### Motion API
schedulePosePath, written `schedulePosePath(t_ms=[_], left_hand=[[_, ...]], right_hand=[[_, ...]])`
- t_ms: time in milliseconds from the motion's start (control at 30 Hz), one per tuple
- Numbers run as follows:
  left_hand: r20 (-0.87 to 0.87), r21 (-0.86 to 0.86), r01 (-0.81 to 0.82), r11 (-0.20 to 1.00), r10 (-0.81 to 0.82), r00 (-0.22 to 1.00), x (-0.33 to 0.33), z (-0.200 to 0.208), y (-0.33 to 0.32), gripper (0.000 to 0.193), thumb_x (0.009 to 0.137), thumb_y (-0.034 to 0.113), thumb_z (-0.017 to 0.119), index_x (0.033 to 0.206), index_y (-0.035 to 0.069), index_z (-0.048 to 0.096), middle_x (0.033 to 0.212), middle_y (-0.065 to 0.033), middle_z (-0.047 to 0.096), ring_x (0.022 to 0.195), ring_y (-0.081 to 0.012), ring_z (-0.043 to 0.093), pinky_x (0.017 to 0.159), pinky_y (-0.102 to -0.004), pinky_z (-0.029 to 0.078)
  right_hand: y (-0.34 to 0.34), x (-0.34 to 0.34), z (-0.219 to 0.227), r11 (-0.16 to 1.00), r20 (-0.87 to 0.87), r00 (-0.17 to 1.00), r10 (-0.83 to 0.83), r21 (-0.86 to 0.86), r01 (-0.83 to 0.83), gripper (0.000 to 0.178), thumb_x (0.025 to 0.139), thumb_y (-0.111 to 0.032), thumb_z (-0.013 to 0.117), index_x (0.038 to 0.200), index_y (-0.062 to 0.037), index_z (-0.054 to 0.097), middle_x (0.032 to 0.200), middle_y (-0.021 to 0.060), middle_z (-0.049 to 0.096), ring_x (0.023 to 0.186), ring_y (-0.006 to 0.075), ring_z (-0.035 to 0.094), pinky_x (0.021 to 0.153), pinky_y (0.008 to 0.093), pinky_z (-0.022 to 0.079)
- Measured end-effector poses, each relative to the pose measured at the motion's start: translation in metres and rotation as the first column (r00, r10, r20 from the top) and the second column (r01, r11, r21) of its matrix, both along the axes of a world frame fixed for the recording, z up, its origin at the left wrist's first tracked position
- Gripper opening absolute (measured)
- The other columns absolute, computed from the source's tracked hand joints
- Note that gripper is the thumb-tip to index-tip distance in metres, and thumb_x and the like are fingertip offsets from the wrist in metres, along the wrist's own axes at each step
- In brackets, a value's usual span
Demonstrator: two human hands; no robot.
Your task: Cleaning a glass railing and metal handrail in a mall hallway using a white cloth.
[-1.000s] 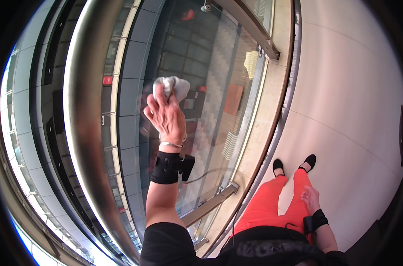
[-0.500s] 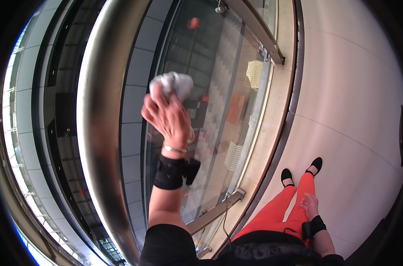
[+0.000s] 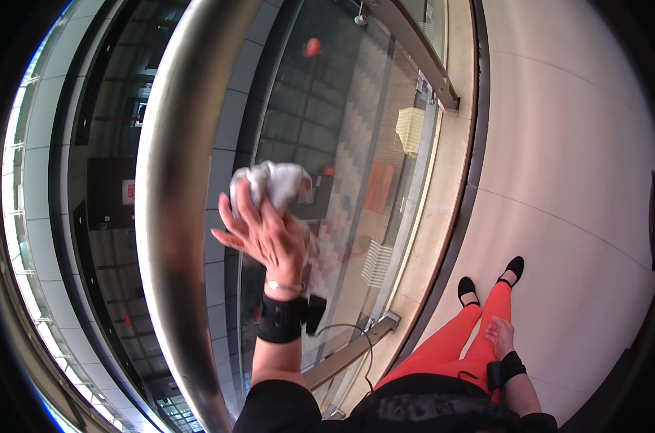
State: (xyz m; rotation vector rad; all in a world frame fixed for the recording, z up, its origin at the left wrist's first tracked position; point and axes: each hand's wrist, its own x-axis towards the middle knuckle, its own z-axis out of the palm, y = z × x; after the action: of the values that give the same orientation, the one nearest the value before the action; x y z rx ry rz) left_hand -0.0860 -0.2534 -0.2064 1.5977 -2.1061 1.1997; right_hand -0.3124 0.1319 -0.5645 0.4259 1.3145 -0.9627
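My left hand (image 3: 266, 245) presses a crumpled white cloth (image 3: 273, 184) against the glass panel (image 3: 342, 187) of a railing. Its fingers are bent over the near side of the cloth, with the thumb side hidden. A bracelet and a black wrist strap with a small box are on that arm. Low at my side, my right hand (image 3: 500, 335) hangs beside my thigh, fingers loosely curled and apart, with nothing visible in it. It also wears a black strap.
A thick, shiny metal handrail (image 3: 176, 202) runs along the left of the glass. Brown metal brackets (image 3: 356, 350) hold the panel above a stone ledge (image 3: 432, 224). The pale tiled floor (image 3: 558, 180) lies to the right, under my black shoes. A lower level shows through the glass.
My left hand and the cloth have moved down the glass, toward me, and slightly left. Its outer fingers are more spread. My right hand has barely moved.
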Motion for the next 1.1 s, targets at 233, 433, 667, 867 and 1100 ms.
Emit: schedulePosePath(t_ms=[233,433,667,867,1100], left_hand=[[0.067,0.078,-0.008,0.997,0.003,0.998,-0.002,-0.004,-0.009,0.041,0.065,0.002,0.059,0.104,0.009,0.064,0.137,0.0001,0.042,0.133,-0.0347,0.027,0.103,-0.0635,0.004],[0.24,0.321,-0.133,0.938,0.055,0.969,0.065,-0.068,0.068,0.036,0.068,0.008,0.056,0.103,0.009,0.065,0.146,-0.0026,0.033,0.14,-0.0393,0.011,0.102,-0.0639,-0.011],[0.003,0.119,0.072,0.99,-0.073,0.997,0.003,-0.015,-0.005,0.043,0.065,0.003,0.058,0.107,0.003,0.063,0.145,-0.0094,0.033,0.137,-0.0439,0.018,0.102,-0.0653,0.003],[0.179,0.494,0.11,0.862,-0.225,0.958,0.007,-0.093,-0.012,0.032,0.085,0.012,0.049,0.116,0.009,0.059,0.14,-0.0003,0.039,0.132,-0.0272,0.03,0.103,-0.0541,0.017],[0.085,0.631,0.114,0.767,-0.214,0.973,0.065,-0.138,0.031,0.046,0.081,0.011,0.051,0.126,0.001,0.049,0.142,-0.0032,0.035,0.126,-0.0256,0.034,0.103,-0.0553,0.02]], right_hand=[[0.002,0.001,-0.001,1.0,-0.034,0.999,0.016,0.01,-0.016,0.013,0.088,-0.023,0.057,0.089,-0.0097,0.055,0.068,0.0027,0.055,0.06,0.0141,0.056,0.056,0.026,0.048],[0.004,0.0,0.001,1.0,-0.031,1.0,0.001,0.006,-0.001,0.015,0.088,-0.024,0.056,0.091,-0.0093,0.055,0.069,0.0024,0.055,0.06,0.0135,0.057,0.056,0.026,0.049],[0.009,-0.002,0.007,1.0,-0.03,0.999,0.01,0.002,-0.01,0.014,0.088,-0.024,0.057,0.09,-0.0097,0.056,0.07,0.0021,0.055,0.061,0.0127,0.057,0.058,0.026,0.049],[0.018,-0.014,0.008,0.999,-0.071,0.997,0.025,0.038,-0.022,0.016,0.089,-0.024,0.057,0.092,-0.008,0.057,0.07,0.0031,0.057,0.061,0.0137,0.058,0.056,0.0256,0.05],[0.014,-0.005,0.011,0.999,-0.067,0.997,0.038,0.028,-0.036,0.017,0.089,-0.024,0.056,0.095,-0.0079,0.059,0.069,0.0028,0.057,0.061,0.0127,0.058,0.055,0.0255,0.05]])
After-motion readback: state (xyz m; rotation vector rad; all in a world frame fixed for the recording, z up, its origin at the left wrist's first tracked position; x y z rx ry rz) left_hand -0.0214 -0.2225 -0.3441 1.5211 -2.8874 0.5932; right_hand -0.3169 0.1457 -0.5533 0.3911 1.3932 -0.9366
